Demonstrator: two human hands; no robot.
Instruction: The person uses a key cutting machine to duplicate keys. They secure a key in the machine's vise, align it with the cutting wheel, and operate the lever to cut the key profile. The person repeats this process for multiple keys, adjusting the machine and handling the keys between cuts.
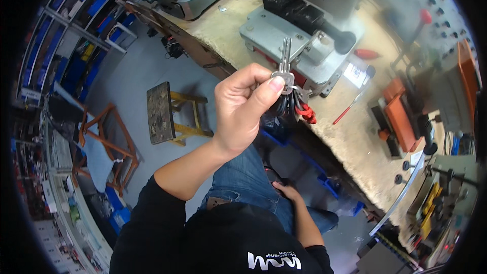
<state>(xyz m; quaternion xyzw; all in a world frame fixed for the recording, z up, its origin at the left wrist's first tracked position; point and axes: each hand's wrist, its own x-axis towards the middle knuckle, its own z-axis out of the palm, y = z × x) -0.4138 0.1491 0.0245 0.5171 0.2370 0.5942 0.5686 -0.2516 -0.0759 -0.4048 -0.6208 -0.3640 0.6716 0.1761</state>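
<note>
My left hand (241,109) is raised over the near edge of the workbench, thumb and forefinger pinching a silver key (285,61) by its head. The blade points up and away from me. From the same ring hang several dark keys (287,105) and a knotted red cord (307,114). Just beyond the key stands a grey key-cutting machine (264,33) with black clamps and levers. My right hand (287,191) is low beside my thigh, close to a dark object with a reddish edge; its fingers are mostly hidden.
The wooden workbench (350,157) runs diagonally on the right. A thin red-handled tool (342,115) and an orange machine (399,116) stand or lie on it. To the left are a worn stool (160,114) and a wooden-framed folding chair (129,147). Shelves with blue bins (86,73) line the left side.
</note>
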